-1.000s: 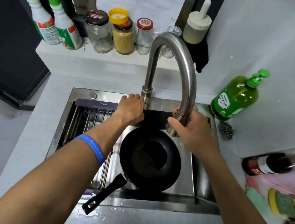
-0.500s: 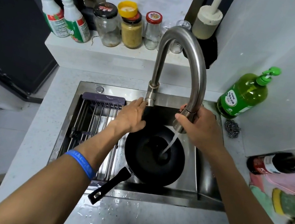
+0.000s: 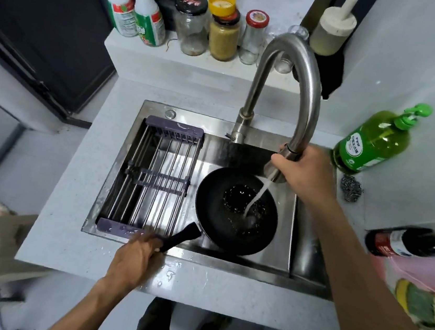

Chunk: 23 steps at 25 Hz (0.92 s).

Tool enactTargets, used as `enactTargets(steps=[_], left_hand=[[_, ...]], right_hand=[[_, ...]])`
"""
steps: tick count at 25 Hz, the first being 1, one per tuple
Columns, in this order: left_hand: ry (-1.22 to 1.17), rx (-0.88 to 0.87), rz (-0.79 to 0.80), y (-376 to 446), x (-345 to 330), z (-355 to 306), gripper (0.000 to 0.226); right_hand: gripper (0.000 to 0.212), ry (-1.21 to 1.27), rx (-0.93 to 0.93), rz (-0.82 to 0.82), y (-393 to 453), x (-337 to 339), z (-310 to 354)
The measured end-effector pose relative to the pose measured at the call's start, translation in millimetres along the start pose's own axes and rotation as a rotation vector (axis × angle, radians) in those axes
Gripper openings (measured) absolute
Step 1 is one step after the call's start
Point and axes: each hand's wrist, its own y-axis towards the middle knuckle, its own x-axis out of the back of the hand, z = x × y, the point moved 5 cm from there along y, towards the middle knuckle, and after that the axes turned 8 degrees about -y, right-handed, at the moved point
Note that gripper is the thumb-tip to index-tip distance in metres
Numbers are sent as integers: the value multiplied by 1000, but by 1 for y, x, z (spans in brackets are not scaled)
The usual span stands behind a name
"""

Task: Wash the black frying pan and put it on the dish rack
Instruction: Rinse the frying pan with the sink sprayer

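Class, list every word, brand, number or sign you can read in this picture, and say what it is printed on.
None can be read.
Green soap bottle: white label, print blurred.
Two spray bottles: labels blurred.
Dark bottle: label too small.
Black jar lid: red marking, unreadable.

both forearms are bare, no sleeves; left hand (image 3: 136, 253) and right hand (image 3: 301, 172) wear no gloves or rings.

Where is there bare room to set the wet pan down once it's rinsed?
The dish rack over the sink's left half lies bare, bordered by the frying pan on its right. The counter strip before the sink is free but wet. Right of the sink is crowded: soap bottle, steel scourer, dark bottle.
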Motion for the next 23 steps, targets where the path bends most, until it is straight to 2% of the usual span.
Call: enactTargets(steps=[3, 6, 9, 12, 17, 18, 20, 21, 23], left_hand=[[-84, 69, 73, 11, -7, 14, 13], [-94, 43, 167, 18, -14, 11, 12], [-52, 22, 108, 20, -14, 2, 2], [23, -14, 15, 25, -15, -2, 7], [-23, 10, 8, 31, -14, -8, 4], [-36, -2, 21, 31, -13, -10, 13], [-78, -40, 45, 29, -12, -17, 55], [-60, -48, 56, 27, -13, -17, 68], [0, -53, 59, 29, -12, -16, 57]], right_hand=[[16, 24, -53, -4, 1, -4, 3], [17, 26, -111, -16, 7, -6, 1], [14, 142, -177, 72, 9, -23, -6], [12, 158, -164, 125, 12, -43, -13], [31, 130, -96, 170, 22, -58, -9], [33, 110, -88, 176, 25, -59, -10], [35, 77, -73, 148, 29, -57, -12], [35, 75, -70, 129, 31, -55, -15], [32, 99, -52, 145, 31, -55, -17]])
